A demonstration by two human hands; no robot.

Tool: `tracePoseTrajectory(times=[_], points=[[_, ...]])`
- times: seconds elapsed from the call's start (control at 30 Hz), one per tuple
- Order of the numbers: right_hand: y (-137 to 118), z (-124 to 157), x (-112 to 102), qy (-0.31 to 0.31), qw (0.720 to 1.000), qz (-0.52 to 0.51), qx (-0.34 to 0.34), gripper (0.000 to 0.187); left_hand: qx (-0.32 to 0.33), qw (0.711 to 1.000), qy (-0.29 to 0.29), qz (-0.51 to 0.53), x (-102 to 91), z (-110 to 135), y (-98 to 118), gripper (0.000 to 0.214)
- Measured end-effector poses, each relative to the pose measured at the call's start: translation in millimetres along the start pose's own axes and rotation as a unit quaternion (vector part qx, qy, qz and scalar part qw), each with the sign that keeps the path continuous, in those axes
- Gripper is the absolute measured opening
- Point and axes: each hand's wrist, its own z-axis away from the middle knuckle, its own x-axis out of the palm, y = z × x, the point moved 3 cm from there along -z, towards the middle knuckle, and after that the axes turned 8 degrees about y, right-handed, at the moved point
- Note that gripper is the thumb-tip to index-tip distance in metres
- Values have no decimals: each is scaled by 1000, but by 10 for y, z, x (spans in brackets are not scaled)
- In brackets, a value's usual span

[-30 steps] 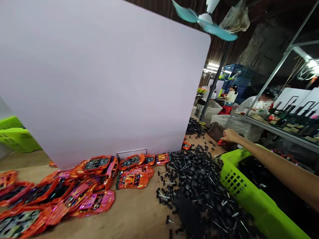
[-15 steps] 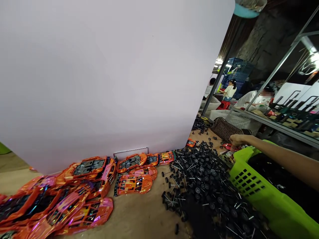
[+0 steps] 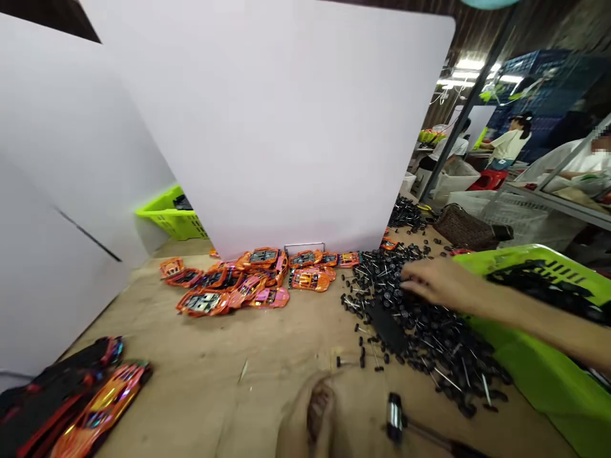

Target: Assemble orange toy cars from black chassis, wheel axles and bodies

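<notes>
My right hand (image 3: 424, 281) reaches in from the right over a pile of black toy wheels on metal axles (image 3: 396, 299). Its fingers point left, stretched and slightly bent, and I see nothing held in them. At the bottom middle, my left hand (image 3: 312, 407) is near the table surface with its fingers curled; whatever they may hold is hidden. A hammer (image 3: 395, 416) lies to the right of my left hand. Orange toy car bodies (image 3: 248, 283) lie in a cluster by the white board. More car bodies (image 3: 102, 407), beside black and red parts, are at the lower left.
A lime green basket (image 3: 525, 369) with black parts stands at the right. The white board (image 3: 286, 127) rises behind the table (image 3: 191, 362). Another green basket (image 3: 174, 216) sits behind it at the left. A brown woven bag (image 3: 465, 226) lies farther back. Several people work in the background.
My view has shifted down and left, bringing my left hand, the hammer and the nearer car bodies into sight. My right hand has come from beyond the basket to above the wheel pile.
</notes>
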Motion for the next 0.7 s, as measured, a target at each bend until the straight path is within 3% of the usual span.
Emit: tracePoseTrajectory(times=[0.07, 0.13, 0.23, 0.33, 0.43, 0.7], points=[[-560, 278, 260, -28, 999, 18, 35, 19, 18, 999, -1, 28, 20, -8, 51, 39], [-959, 480, 524, -13, 996, 25, 89, 19, 33, 999, 1, 42, 31, 12, 96, 37], [-1229, 622, 815, 18, 989, 28, 146, 31, 52, 997, 6, 58, 36, 62, 138, 36], [-1194, 686, 892, 58, 978, 8, 202, 29, 64, 995, 17, 73, 41, 91, 157, 36], [-1043, 822, 829, 96, 963, -48, 245, 21, 62, 994, 26, 89, 41, 100, 180, 36], [-803, 1414, 712, 255, 873, -280, 308, 49, 39, 987, 34, 150, 41, 114, 253, 41]])
